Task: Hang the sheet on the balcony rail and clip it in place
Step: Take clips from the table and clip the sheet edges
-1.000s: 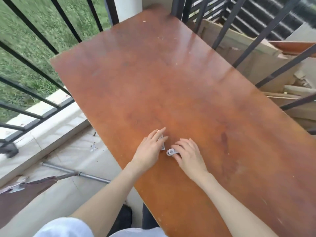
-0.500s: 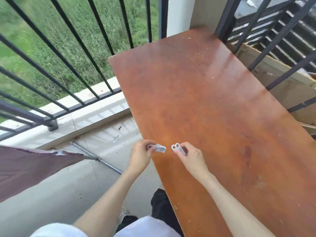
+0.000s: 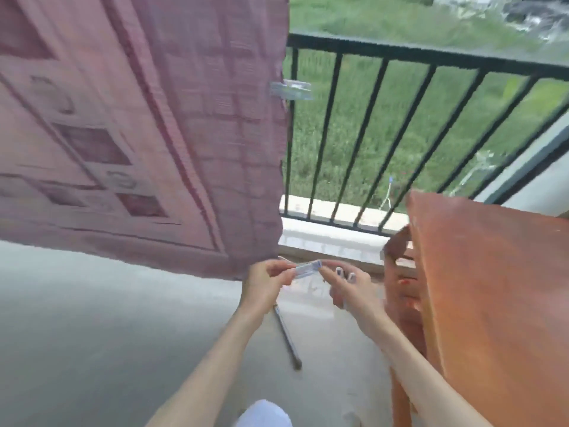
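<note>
A mauve patterned sheet hangs over the black balcony rail and fills the upper left. One clear clip is fastened on its right edge, up near the rail. My left hand pinches a clear clip just below the sheet's lower right corner. My right hand, close beside it, holds a second clear clip between its fingers. The picture is blurred by motion.
A red-brown wooden table stands at the right, with its leg near my right arm. A thin metal rod lies on the grey concrete floor. Beyond the rail's bars lies grass, below a pale ledge.
Both hands lifted a clip each off the table. My view swung left from the table to the hung sheet, and my hands now sit by its lower corner.
</note>
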A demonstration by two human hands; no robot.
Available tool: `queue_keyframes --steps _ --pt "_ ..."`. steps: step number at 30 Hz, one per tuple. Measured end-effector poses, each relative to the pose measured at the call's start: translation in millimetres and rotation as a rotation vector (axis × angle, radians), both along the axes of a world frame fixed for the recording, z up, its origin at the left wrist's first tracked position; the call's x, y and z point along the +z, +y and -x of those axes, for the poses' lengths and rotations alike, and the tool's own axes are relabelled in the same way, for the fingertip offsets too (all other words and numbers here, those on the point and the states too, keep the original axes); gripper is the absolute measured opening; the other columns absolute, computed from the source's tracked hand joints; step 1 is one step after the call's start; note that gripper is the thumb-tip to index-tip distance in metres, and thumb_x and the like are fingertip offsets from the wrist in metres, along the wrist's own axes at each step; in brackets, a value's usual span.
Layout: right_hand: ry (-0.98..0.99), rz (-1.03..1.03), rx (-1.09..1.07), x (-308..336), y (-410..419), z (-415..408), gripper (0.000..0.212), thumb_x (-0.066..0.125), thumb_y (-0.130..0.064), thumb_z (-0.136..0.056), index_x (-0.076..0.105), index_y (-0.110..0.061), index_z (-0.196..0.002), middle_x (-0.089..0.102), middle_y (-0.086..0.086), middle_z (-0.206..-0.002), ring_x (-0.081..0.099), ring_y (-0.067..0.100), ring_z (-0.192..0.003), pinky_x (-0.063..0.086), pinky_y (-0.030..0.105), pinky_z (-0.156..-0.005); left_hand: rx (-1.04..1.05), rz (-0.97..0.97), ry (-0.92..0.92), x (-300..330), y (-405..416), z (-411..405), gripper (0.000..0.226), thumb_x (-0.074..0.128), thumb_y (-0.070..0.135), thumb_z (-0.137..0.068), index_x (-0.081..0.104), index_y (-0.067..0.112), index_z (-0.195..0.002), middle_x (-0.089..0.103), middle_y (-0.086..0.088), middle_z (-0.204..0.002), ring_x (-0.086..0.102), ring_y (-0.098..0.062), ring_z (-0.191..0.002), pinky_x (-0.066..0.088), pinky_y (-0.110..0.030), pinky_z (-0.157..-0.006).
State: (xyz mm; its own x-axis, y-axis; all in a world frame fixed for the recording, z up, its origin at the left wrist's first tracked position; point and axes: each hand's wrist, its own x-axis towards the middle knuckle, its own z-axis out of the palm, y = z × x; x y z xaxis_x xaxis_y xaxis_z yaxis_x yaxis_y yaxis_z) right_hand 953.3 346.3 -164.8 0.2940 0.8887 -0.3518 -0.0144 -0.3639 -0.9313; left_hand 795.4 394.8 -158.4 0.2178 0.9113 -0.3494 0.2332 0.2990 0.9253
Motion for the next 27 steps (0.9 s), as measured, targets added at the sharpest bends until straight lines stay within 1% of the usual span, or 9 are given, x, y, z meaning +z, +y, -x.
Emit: queue_keyframes --steps 3,8,10,13,16,18,20,24,27 --pt "0.072 -0.040 0.122 14 43 89 0.006 0.062 -0.007 -0.086 0.066 -0.010 -0.083 0.039 -0.013 -0.040 0.029 0.004 -0.034 0.022 0.015 -0.036 0.179 -0.028 -0.022 9 6 92 0.007 0.065 0.003 -0.081 0.069 0.004 -0.086 0.062 0.000 -0.064 0.055 0.004 -0.050 0.037 -0.004 -0.049" --pt "0.032 -0.010 0.440 19 84 224 0.026 0.063 -0.012 -0.085 0.047 -0.007 -0.065 0.036 0.001 -0.047 0.032 0.014 -0.042 0.026 0.020 -0.042 0.522 0.007 -0.091 18 3 218 0.006 0.066 0.003 -0.080 0.068 0.008 -0.081 0.064 -0.003 -0.068 0.057 -0.010 -0.061 0.039 -0.005 -0.050" --pt "0.005 -0.022 0.565 23 99 270 0.027 0.062 -0.013 -0.085 0.049 -0.007 -0.063 0.040 -0.002 -0.041 0.034 0.013 -0.039 0.028 0.020 -0.042 0.580 -0.009 -0.071 20 2 257 0.004 0.066 0.004 -0.080 0.066 0.005 -0.084 0.063 -0.005 -0.071 0.057 -0.005 -0.059 0.038 -0.005 -0.051" --pt "-0.057 -0.059 0.718 28 120 333 0.036 0.064 -0.013 -0.084 0.053 -0.022 -0.051 0.044 -0.006 -0.046 0.037 0.008 -0.038 0.029 0.018 -0.041 0.645 -0.027 -0.006 14 3 312 0.008 0.066 0.004 -0.081 0.063 0.011 -0.083 0.062 0.000 -0.074 0.059 0.000 -0.060 0.038 -0.005 -0.053" --pt "-0.049 -0.074 0.851 33 141 393 0.026 0.065 -0.010 -0.083 0.061 -0.019 -0.058 0.050 0.001 -0.056 0.040 0.002 -0.037 0.029 0.017 -0.039 0.701 -0.050 0.102 9 9 366 0.022 0.069 0.013 -0.080 0.060 0.029 -0.092 0.059 0.009 -0.091 0.056 -0.008 -0.073 0.040 -0.009 -0.058" --pt "-0.047 -0.072 0.905 35 158 433 0.009 0.066 -0.009 -0.081 0.067 -0.006 -0.072 0.051 0.002 -0.058 0.039 0.002 -0.037 0.029 0.016 -0.038 0.669 -0.069 0.107 13 18 401 0.029 0.068 0.012 -0.080 0.060 0.029 -0.103 0.061 0.010 -0.094 0.056 -0.006 -0.075 0.042 -0.008 -0.062" --pt "-0.033 -0.076 0.942 33 179 475 0.007 0.068 -0.009 -0.078 0.068 -0.001 -0.079 0.050 -0.003 -0.058 0.037 0.006 -0.041 0.029 0.018 -0.040 0.636 -0.078 0.112 16 32 437 0.025 0.067 0.010 -0.080 0.064 0.029 -0.096 0.066 0.008 -0.089 0.057 -0.005 -0.072 0.045 -0.012 -0.069" --pt "-0.076 -0.129 1.009 27 231 566 0.010 0.071 -0.022 -0.074 0.067 -0.021 -0.065 0.054 -0.015 -0.052 0.045 0.005 -0.049 0.031 0.023 -0.049 0.743 -0.077 0.127 11 79 515 0.022 0.070 0.011 -0.076 0.062 0.030 -0.084 0.069 0.006 -0.082 0.064 -0.008 -0.074 0.050 -0.025 -0.079" --pt "-0.046 -0.081 1.050 33 270 632 0.011 0.069 -0.027 -0.077 0.071 -0.016 -0.076 0.059 -0.009 -0.061 0.049 0.002 -0.045 0.032 0.022 -0.044 0.853 -0.079 0.145 13 115 574 0.026 0.073 0.021 -0.075 0.056 0.032 -0.092 0.066 0.008 -0.085 0.064 -0.010 -0.078 0.050 -0.024 -0.076"
